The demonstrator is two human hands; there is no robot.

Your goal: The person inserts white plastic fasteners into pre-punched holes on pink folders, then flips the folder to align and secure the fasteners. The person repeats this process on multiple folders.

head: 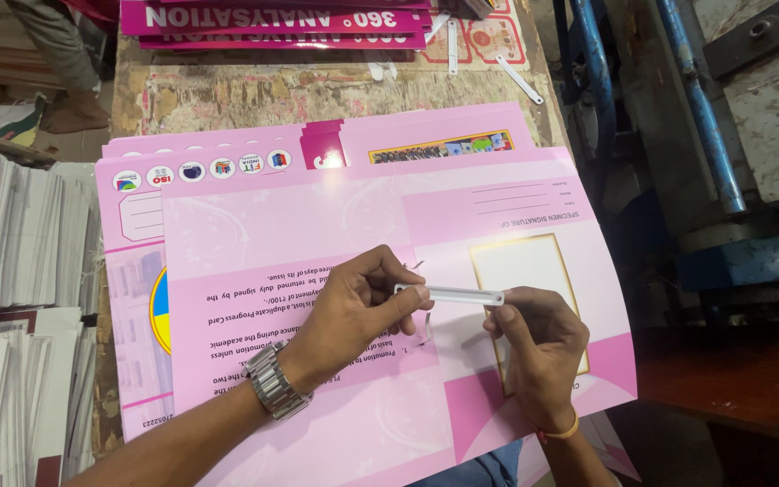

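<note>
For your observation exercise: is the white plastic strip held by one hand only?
No: both the left hand and the right hand pinch the white plastic strip, one at each end.

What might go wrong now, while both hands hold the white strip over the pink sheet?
The white strip is pinched only at its ends by the left hand and right hand, so it may land crooked. The top pink sheet lies loose on the stack and could slide.
</note>
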